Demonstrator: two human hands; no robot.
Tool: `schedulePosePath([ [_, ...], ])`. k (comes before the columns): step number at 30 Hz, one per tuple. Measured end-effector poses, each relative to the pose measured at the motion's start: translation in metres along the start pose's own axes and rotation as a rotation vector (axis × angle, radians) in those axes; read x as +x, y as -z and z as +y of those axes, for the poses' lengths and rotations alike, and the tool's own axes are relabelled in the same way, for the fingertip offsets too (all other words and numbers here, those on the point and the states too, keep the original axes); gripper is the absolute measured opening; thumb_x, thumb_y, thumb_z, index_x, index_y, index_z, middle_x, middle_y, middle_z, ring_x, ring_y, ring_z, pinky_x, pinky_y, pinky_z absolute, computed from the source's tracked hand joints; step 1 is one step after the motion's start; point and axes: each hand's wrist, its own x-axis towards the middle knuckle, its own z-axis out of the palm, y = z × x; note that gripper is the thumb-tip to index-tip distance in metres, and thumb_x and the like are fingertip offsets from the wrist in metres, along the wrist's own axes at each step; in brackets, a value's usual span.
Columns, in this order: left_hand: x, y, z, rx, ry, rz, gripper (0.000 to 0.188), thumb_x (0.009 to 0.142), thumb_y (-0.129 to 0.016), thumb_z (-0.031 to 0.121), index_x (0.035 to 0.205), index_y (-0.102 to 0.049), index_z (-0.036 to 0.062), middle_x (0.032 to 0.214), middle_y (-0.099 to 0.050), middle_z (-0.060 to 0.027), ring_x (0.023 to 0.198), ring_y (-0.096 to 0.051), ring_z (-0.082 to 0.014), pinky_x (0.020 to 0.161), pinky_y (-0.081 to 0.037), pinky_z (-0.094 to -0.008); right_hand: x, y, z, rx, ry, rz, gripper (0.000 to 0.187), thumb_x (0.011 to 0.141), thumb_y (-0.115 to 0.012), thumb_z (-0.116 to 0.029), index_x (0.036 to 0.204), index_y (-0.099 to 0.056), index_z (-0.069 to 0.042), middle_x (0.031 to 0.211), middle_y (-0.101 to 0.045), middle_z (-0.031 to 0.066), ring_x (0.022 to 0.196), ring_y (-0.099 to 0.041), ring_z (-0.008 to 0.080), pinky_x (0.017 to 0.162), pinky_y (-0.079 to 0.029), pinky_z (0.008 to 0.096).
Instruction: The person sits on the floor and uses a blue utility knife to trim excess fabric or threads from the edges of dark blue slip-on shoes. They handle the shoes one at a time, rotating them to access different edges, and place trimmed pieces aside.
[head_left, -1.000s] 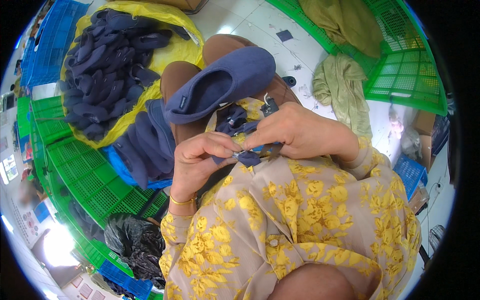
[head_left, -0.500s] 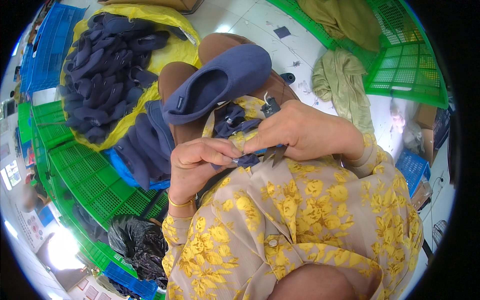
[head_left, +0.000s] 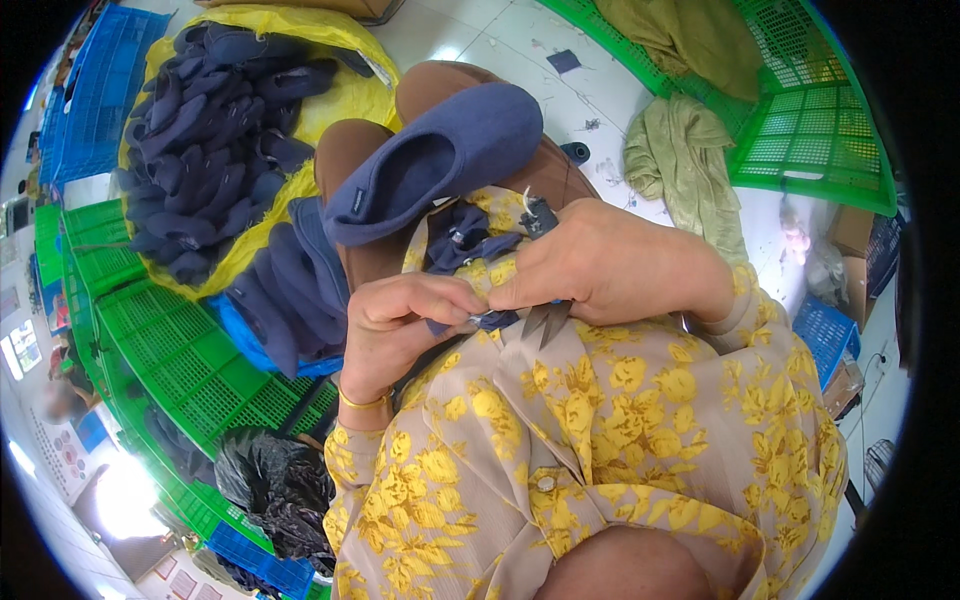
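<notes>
My left hand [head_left: 400, 325], with a bracelet at its wrist, pinches a small navy fabric piece [head_left: 494, 320] in front of my chest. My right hand [head_left: 615, 262] is closed round a pair of scissors [head_left: 546, 322]; the dark blades stick out below the fingers, pointing toward my shirt. A dark wrapped handle end shows above that hand. The two hands' fingertips meet at the piece, whose edge they partly hide. Small navy scraps [head_left: 470, 235] lie in my lap just beyond. A navy felt slipper [head_left: 495, 130] rests across my knees, opening upward.
At the far left a yellow sack [head_left: 350, 85] holds many navy slippers. More slippers [head_left: 290, 290] are stacked left of my knees. Green crates [head_left: 190, 370] line the left side; another green crate [head_left: 815, 150] with olive cloth stands far right. Light green cloth [head_left: 685, 165] hangs beside it.
The scissor blades have shifted slightly, and the fingers have moved a little at the small navy piece. The slipper on my knees stays put.
</notes>
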Motion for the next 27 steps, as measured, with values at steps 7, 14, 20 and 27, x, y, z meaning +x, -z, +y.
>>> schedulePosePath([
  [7, 0.002, 0.002, -0.009, -0.111, 0.024, 0.020, 0.016, 0.076, -0.065, -0.016, 0.083, -0.067, -0.0028, 0.098, -0.069, -0.0152, 0.092, -0.067, -0.0202, 0.084, -0.054, -0.0298, 0.005, -0.012, 0.014, 0.324, -0.045, 0.054, 0.046, 0.068, -0.056, 0.009, 0.108, -0.069, -0.009, 0.092, -0.070, 0.0132, 0.085, -0.067, 0.0314, 0.072, -0.053, 0.0378],
  [14, 0.003, -0.007, -0.005, -0.160, 0.149, 0.144, 0.020, 0.070, -0.075, -0.012, 0.081, -0.062, 0.0002, 0.091, -0.068, -0.0140, 0.086, -0.067, -0.0204, 0.081, -0.056, -0.0322, 0.000, -0.029, 0.025, 0.411, -0.080, 0.126, 0.048, 0.069, -0.056, 0.012, 0.111, -0.068, -0.008, 0.095, -0.070, 0.0127, 0.088, -0.068, 0.0306, 0.076, -0.052, 0.0355],
  [20, -0.003, -0.008, -0.025, -0.275, 0.081, 0.154, 0.022, 0.072, -0.073, -0.013, 0.083, -0.060, 0.0015, 0.093, -0.067, -0.0143, 0.087, -0.067, -0.0205, 0.082, -0.057, -0.0328, -0.001, -0.046, 0.029, 0.449, -0.093, 0.174, 0.042, 0.071, -0.054, 0.011, 0.106, -0.067, -0.007, 0.095, -0.071, 0.0121, 0.086, -0.068, 0.0291, 0.077, -0.053, 0.0340],
  [27, -0.006, -0.010, -0.028, -0.253, 0.145, 0.185, 0.020, 0.075, -0.072, -0.013, 0.083, -0.059, 0.0004, 0.094, -0.067, -0.0146, 0.084, -0.067, -0.0185, 0.077, -0.058, -0.0299, -0.002, -0.057, 0.027, 0.464, -0.163, 0.212, 0.029, 0.079, -0.059, 0.008, 0.103, -0.068, -0.006, 0.092, -0.070, 0.0121, 0.083, -0.068, 0.0278, 0.073, -0.052, 0.0328],
])
